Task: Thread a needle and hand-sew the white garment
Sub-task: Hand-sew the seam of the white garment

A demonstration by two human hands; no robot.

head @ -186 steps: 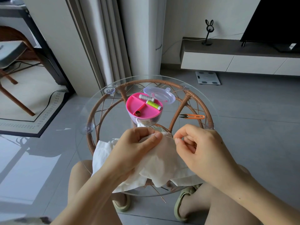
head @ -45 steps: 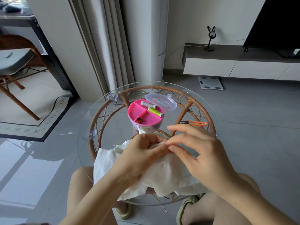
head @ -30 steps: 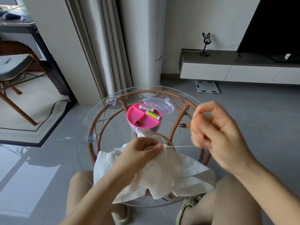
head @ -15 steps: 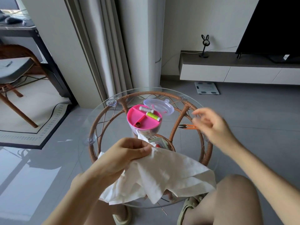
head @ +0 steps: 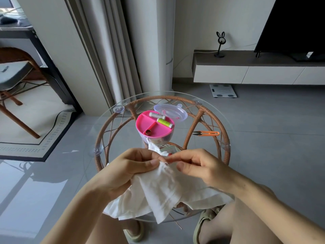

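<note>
White garment [head: 167,189], nearer than the pink tray [head: 149,125]: thin matt cloth, crinkled, soft folds. Pink tray: smooth glossy plastic. Lid [head: 170,112] touching the tray's far right edge: clear glossy plastic. In the tray: white thread spool [head: 157,115] and lime thread spool [head: 164,122], wound fibre, slight sheen; small brassy metal ring [head: 147,132]. Thread snips [head: 207,133] right of the tray: orange plastic handle, dark metal blades. Under the tray: tabletop [head: 109,138], clear glossy glass, on wicker frame [head: 198,118], woven, rough, matt brown. Floor [head: 263,120] right of the tray: grey tile, smooth, faint sheen.
</note>
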